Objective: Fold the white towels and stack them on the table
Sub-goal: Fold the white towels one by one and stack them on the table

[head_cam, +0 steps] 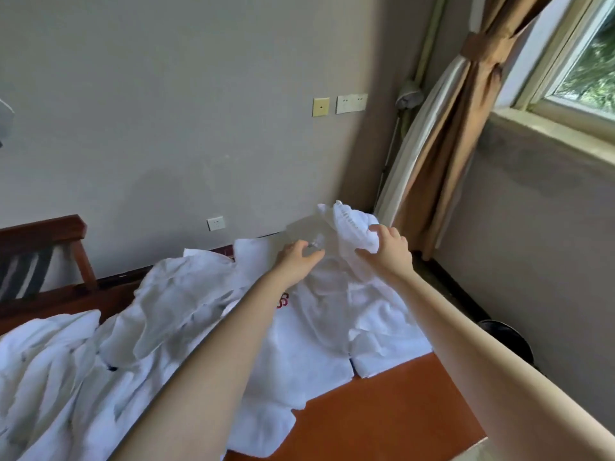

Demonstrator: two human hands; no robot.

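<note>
Table: orange-brown wooden table (392,414), bare strip nearest the body, cloth over the rest.
Heap: crumpled heap of white terry towels (60,377) at near left, unfolded, overlapping the spread one.
Worked piece: white terry towel with a red stitched mark (319,327), mostly flat on the table's middle, long axis running away from the body toward the wall; near hem beside the bare wood, far end lifted off the surface.
Arms: both stretched forward over that towel, reaching its far end.
Left hand: left hand (298,259) just left of the lifted end, fingers curved toward the thumb beside a blurred fold; grasping or not, cannot tell.
Right hand: right hand (387,252) clenched round the bunched far corner, holding it above the table.
Key relation: lifted end ahead of both hands and slightly right, so the right hand is nearer; likely a fold drawn back along the long axis toward the near hem, calling for the left hand on the other far corner.
Progress: no folded stack to be made out; early, by the look of it.
Beyond: dark wooden chair (40,232) far left, grey wall (199,94) with sockets, brown tied curtain (459,128) beside a window at right.
</note>
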